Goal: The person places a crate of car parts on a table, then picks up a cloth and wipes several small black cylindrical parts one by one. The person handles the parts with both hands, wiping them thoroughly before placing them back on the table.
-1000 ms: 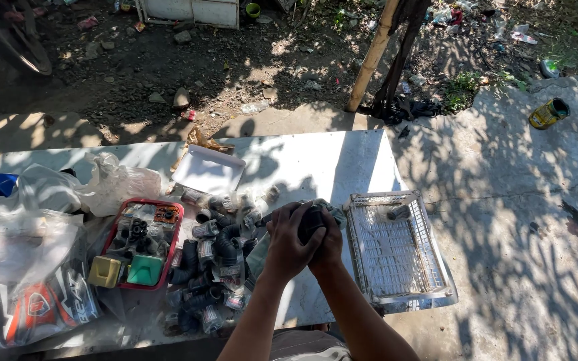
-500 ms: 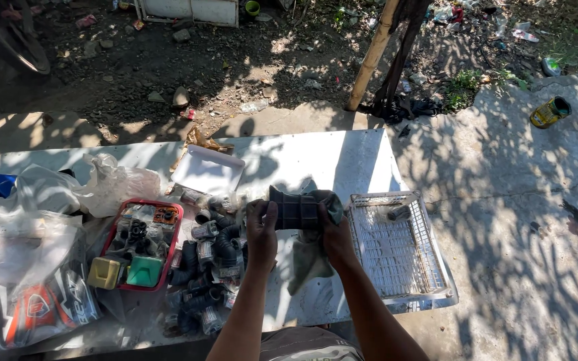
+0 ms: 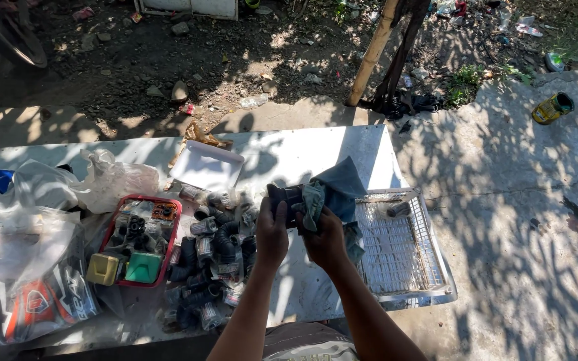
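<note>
- I have my left hand (image 3: 272, 234) raised over the worktop (image 3: 302, 157), its fingers wrapped around a dark pipe fitting (image 3: 287, 198) so the piece stands up clear of the pile below
- My right hand (image 3: 326, 241) bunches a grey-blue rag (image 3: 332, 190) against the fitting's right side; the fingers are closed on the cloth, which drapes over the part, as a wiping grip would need
- The fitting sits between both hands, above the near edge of the worktop and just left of the white wire basket (image 3: 403, 244)
- That basket holds one small dark cylindrical piece (image 3: 398, 209) near its far rim, apart from the heap, which reads to me as a sorted-out spot
- The heap of dark fittings (image 3: 219, 257) lies close to my left hand, within easy reach, beside a red tray (image 3: 172, 241) of small parts and a white lid (image 3: 207, 165) further back
- Clear plastic bags (image 3: 68, 190) crowd the left end of the worktop
- Hard to tell: the rag hides most of the fitting, so I cannot make out its shape or which end faces me
- Leaf shadow mottles the heap, and single pieces blur together
- The basket's near corner overhangs the worktop edge, and the bags are cut off at the left of the view
</note>
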